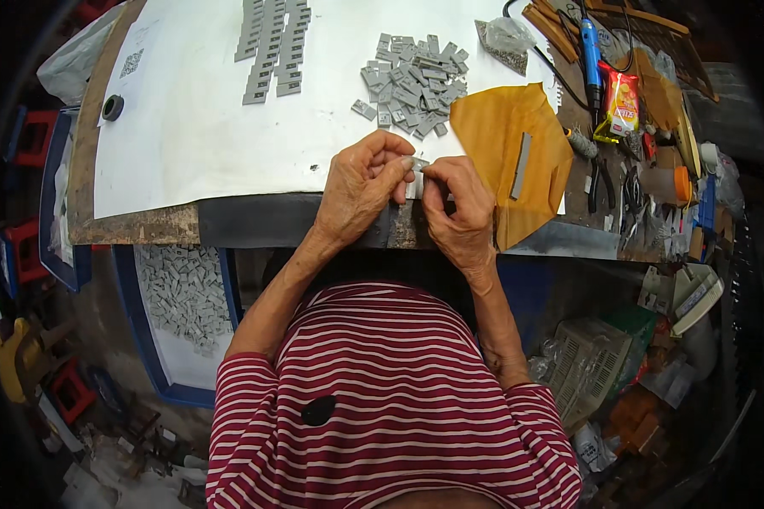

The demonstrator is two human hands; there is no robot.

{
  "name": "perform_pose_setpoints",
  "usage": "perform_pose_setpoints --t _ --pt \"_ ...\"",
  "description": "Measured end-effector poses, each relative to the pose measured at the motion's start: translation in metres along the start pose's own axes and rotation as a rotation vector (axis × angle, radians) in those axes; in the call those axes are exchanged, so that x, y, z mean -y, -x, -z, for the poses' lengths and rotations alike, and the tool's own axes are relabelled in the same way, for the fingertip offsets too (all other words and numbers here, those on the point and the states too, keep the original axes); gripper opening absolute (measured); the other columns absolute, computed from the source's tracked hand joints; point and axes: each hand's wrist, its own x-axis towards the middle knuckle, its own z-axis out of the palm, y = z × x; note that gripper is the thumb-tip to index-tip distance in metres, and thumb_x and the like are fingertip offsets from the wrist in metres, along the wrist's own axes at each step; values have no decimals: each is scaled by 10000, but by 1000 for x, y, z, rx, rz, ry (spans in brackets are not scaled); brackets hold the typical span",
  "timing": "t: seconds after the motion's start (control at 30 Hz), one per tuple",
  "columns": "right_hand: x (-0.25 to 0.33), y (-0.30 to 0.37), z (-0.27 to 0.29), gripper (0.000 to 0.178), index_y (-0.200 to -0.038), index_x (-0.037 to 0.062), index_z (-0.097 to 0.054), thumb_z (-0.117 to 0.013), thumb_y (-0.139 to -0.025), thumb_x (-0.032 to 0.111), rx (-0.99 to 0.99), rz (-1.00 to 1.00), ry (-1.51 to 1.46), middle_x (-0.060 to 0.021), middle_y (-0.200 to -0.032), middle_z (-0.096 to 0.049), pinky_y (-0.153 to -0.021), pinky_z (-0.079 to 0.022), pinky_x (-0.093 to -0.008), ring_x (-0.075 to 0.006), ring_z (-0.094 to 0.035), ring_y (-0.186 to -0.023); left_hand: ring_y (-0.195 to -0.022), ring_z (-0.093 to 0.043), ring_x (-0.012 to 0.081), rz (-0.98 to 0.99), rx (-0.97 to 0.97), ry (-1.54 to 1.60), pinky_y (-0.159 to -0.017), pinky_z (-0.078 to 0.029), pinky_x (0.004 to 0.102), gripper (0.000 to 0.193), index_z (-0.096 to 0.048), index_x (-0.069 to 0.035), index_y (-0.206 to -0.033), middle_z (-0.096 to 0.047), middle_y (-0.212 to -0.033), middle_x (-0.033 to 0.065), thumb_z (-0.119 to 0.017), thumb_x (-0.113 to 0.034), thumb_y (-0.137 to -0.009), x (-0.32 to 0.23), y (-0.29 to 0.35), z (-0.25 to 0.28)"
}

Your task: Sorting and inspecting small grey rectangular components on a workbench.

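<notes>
Both hands meet over the near edge of the white sheet on the table. Between my left hand (367, 182) and my right hand (461, 208) is a small grey piece (419, 164), pinched by the fingertips of both and partly hidden by them. Just beyond them lies a loose heap of flat grey rectangular pieces (412, 83). Farther left, more such pieces stand in neat overlapping rows (273, 51). To the right of my right hand, a thin grey strip (520, 165) rests on a sheet of yellow-brown paper (484, 127).
A blue tray (174, 394) full of grey pieces sits below the table at left. A black ring (113, 107) lies on the white sheet (170, 153). At right are a blue electric screwdriver (591, 59), a red snack packet (621, 106), pliers (601, 182) and a bag of small parts (502, 47).
</notes>
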Motion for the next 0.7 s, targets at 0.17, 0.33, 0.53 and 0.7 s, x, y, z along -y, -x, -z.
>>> perform_pose_setpoints --t 0.17,0.33,0.53,0.7 --pt "0 5 -2 215 -872 11 -571 -605 -683 -85 -10 -30 -19 -131 -794 -576 -524 -466 -309 -261 -592 -632 -593 -527 55 -18 3 3 -570 -441 172 148 -529 40 -992 -598 -752 55 -516 -54 -877 2 0 1" --pt "-2 8 -5 177 -861 8 -578 -604 -720 -96 -30 -24 -12 -91 -811 -574 -527 -444 -240 -165 -566 -629 -578 -523 52 -25 -15 26 -543 -431 167 130 -532 36 -963 -590 -733 50 -519 -50 -867 3 -1 0" --pt "1 9 -3 121 -852 -4 -578 -600 -757 -75 -20 -120 -130 -58 -816 -586 -562 -449 -214 -115 -552 -647 -555 -516 47 -35 -30 34 -513 -422 164 115 -536 35 -935 -582 -710 44 -521 -50 -859 2 0 -1" --pt "5 8 2 85 -830 1 -588 -619 -756 -26 -24 -490 -459 -5 -736 -554 -577 -415 -185 -49 -498 -637 -551 -515 46 -31 -36 41 -509 -422 165 115 -537 36 -935 -584 -709 44 -524 -49 -859 2 1 -1"
